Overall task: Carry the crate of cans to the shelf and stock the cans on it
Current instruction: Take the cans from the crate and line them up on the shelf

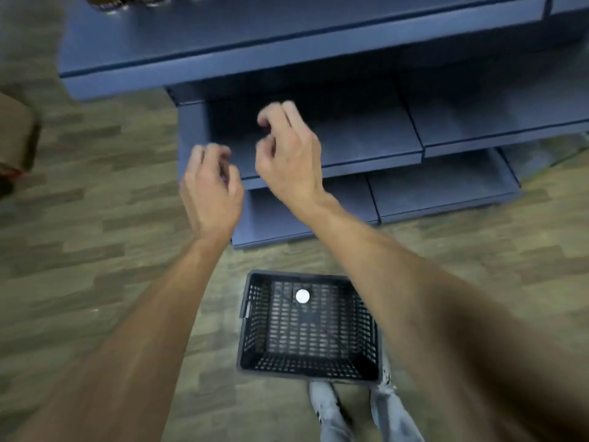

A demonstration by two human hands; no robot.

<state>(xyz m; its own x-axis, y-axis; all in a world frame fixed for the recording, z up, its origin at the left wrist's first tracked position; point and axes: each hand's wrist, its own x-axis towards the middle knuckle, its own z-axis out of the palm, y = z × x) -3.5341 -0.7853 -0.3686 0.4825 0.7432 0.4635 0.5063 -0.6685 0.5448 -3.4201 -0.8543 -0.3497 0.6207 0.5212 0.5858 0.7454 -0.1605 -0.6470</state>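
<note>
From the head camera, looking steeply down, a dark latticed crate (308,327) sits on the wood-patterned floor (95,282) just in front of the person's feet, its open mouth facing straight up and its near and far walls running roughly level with the front edge of the blue shelf (318,52); it looks nearly square from here, so no long axis can be told. Inside it one can (302,296) stands upright near the far wall, its pale round lid turned up toward the camera and its long axis vertical. Both bare forearms reach forward over the crate toward the shelf. The left hand (212,189) hangs in the air before the left end of the lower shelf boards, fingers loosely curled and holding nothing. The right hand (288,159) is just beside it and slightly further forward, fingers also curled inward with nothing between them, well above the crate. At the top left corner, blurred rounded shapes that may be more cans (127,3) rest on the upper shelf board. A brown box (16,132) shows at the left edge
</note>
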